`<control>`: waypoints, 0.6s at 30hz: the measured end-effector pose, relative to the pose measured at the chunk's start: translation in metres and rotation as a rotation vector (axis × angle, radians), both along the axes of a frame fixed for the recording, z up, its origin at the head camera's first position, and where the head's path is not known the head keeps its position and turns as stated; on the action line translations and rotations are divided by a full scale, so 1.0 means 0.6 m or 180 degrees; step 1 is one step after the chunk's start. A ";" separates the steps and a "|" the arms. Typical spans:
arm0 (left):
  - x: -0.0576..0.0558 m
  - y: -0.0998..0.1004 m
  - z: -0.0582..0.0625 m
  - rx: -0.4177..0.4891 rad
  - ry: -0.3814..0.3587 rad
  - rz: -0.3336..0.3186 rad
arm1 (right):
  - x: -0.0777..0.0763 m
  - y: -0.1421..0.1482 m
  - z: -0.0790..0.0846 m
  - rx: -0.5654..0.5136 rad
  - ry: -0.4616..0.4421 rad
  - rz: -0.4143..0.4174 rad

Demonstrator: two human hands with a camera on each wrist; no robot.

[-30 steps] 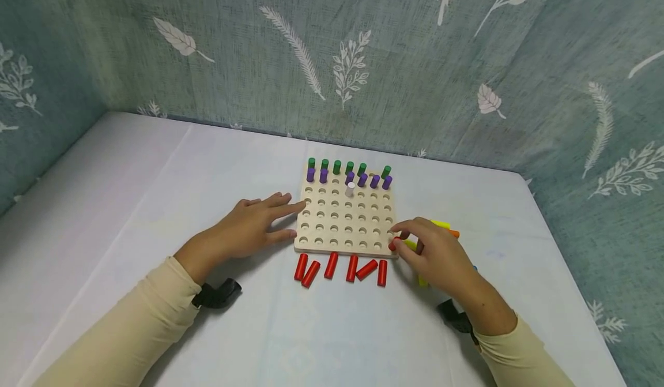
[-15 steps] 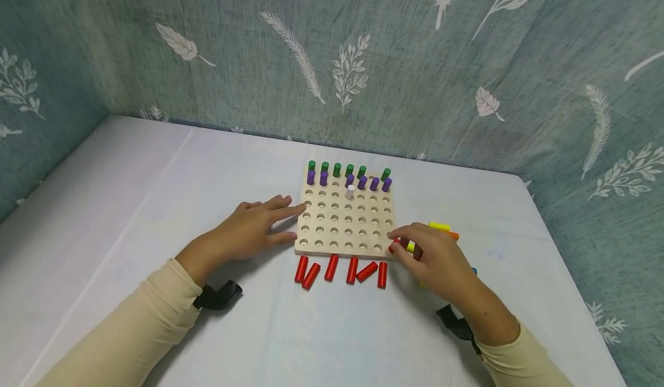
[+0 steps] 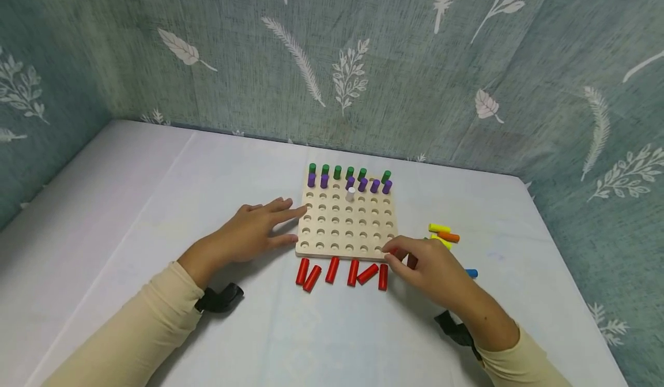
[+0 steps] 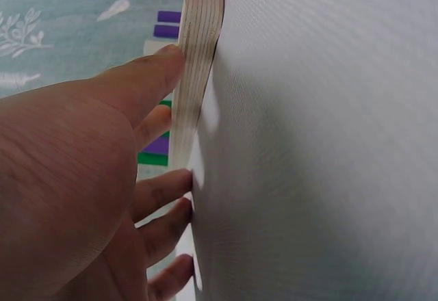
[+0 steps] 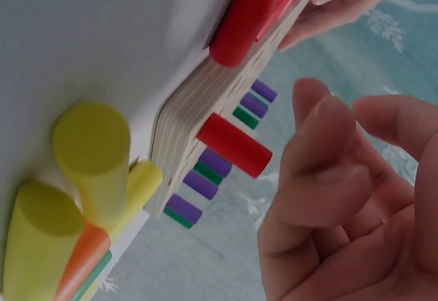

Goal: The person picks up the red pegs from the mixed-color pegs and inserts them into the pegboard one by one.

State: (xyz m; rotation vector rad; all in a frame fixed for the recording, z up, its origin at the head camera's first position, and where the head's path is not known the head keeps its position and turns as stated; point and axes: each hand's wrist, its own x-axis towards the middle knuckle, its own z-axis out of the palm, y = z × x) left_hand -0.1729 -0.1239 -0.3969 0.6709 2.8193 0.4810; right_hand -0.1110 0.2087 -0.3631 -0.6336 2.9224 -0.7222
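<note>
A pale wooden pegboard point(image 3: 342, 217) bears green pegs point(image 3: 338, 172) along its far row and purple pegs point(image 3: 363, 184) in front of them. One white peg point(image 3: 350, 194) stands nearer the middle. My left hand point(image 3: 254, 229) rests by the board's left edge, its fingers extended; the left wrist view shows the thumb touching the board's side. At the near right corner is my right hand point(image 3: 427, 266), fingers loosely bent. In the right wrist view a red peg point(image 5: 235, 145) stands in the board, apart from the right hand's fingers point(image 5: 321, 137), which hold nothing.
Several loose red pegs point(image 3: 332, 270) lie on the white table point(image 3: 249, 341) along the board's near edge. Right of the board lie yellow pegs point(image 3: 440, 228), an orange peg point(image 3: 448, 237) and a blue peg point(image 3: 471, 273). Behind the table hangs a leaf-patterned cloth point(image 3: 233, 58).
My right hand pinched a red peg at the board's near right corner; now it has let go and shifted slightly toward me and left. The left hand stays put.
</note>
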 end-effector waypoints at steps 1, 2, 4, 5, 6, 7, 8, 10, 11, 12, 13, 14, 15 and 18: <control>0.000 0.000 -0.001 0.0003 0.0006 -0.0003 | 0.000 0.000 -0.001 -0.0039 -0.0077 0.0035; 0.000 0.000 -0.001 0.0005 0.0018 -0.0007 | 0.000 0.000 -0.001 -0.0080 -0.0158 0.0067; 0.000 -0.001 0.000 0.0015 0.0052 -0.0023 | -0.001 0.000 -0.002 -0.0185 -0.0350 0.0125; 0.000 -0.001 0.000 0.0017 0.0065 -0.0026 | -0.001 0.000 -0.003 -0.0258 -0.0461 0.0159; 0.000 -0.001 0.000 0.0024 0.0063 -0.0024 | -0.001 0.001 -0.004 -0.0326 -0.0573 0.0188; 0.001 0.000 -0.001 0.0024 0.0056 -0.0016 | -0.001 0.001 -0.005 -0.0389 -0.0686 0.0198; 0.001 0.000 -0.002 0.0022 0.0044 -0.0012 | 0.000 0.000 -0.006 -0.0438 -0.0806 0.0181; 0.003 0.000 -0.005 0.0014 0.0010 -0.0003 | 0.001 0.001 -0.009 -0.0515 -0.1003 0.0141; 0.003 0.000 -0.006 0.0009 -0.0009 0.0004 | 0.002 0.001 -0.010 -0.0533 -0.1078 0.0118; 0.003 0.000 -0.007 0.0013 -0.0021 0.0008 | 0.002 0.001 -0.011 -0.0539 -0.1134 0.0090; 0.003 0.000 -0.007 0.0018 -0.0027 0.0016 | 0.002 0.000 -0.012 -0.0545 -0.1184 0.0060; 0.003 0.000 -0.007 0.0025 -0.0028 0.0022 | 0.002 0.000 -0.012 -0.0551 -0.1222 0.0035; 0.002 0.000 -0.007 0.0033 -0.0018 0.0019 | 0.001 0.000 -0.013 -0.0551 -0.1243 0.0016; 0.002 -0.001 -0.007 0.0050 0.0009 0.0016 | 0.001 -0.002 -0.013 -0.0555 -0.1305 -0.0023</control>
